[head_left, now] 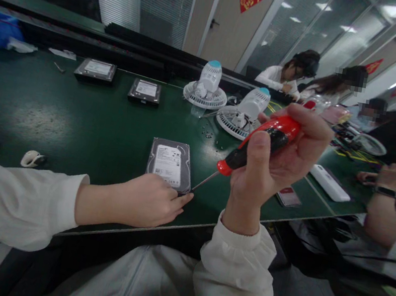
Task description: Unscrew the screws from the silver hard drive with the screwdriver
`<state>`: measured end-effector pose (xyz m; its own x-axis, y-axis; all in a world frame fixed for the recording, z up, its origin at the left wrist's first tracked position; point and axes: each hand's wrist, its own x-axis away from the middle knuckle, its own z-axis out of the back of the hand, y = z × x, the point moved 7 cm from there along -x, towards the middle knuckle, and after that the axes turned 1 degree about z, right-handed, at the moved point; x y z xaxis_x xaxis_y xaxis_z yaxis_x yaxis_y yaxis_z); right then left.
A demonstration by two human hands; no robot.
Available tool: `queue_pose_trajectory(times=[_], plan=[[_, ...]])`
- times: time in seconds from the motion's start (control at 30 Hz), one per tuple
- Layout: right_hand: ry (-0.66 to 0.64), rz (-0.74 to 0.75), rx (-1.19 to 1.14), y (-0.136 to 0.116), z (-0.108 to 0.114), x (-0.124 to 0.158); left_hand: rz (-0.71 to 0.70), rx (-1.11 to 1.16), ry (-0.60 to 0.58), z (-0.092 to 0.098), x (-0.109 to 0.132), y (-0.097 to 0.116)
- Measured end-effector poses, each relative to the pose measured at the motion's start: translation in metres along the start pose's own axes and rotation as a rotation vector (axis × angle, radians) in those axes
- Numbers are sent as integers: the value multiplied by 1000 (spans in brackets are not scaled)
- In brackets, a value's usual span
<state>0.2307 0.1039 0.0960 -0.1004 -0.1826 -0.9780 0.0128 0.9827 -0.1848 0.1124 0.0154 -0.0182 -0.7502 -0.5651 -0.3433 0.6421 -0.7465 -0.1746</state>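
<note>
A hard drive with a white label lies flat on the green table near its front edge. My left hand presses against the drive's near edge, fingers closed together, with a fingertip at its near right corner. My right hand is wrapped round the red and black handle of a screwdriver, thumb along the handle. The screwdriver slants down to the left, and its thin shaft ends at that same corner beside my left fingertip. Whether the tip sits in a screw is too small to tell.
Two more hard drives, one at left and one nearer the middle, lie farther back. Two white fans stand behind scattered small screws. A white power bank-like object lies at right, near another person's hand.
</note>
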Motion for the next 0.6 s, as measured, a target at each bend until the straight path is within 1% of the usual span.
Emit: queue_pose_trajectory(times=[0.2,0.33,0.4,0.47,0.6], plan=[[-65,-41,-127,5,-4,0,-3,0,5,0,1,0],[8,29,-50,-4,1,-1,1,7,13,1,1,0],[33,28,-13,-6,4,0,4,11,10,0,0,-1],[23,1,-27,-3,3,0,0,12,12,0,0,0],[-27,9,-129,-1,-2,0,-7,8,10,-1,0,0]])
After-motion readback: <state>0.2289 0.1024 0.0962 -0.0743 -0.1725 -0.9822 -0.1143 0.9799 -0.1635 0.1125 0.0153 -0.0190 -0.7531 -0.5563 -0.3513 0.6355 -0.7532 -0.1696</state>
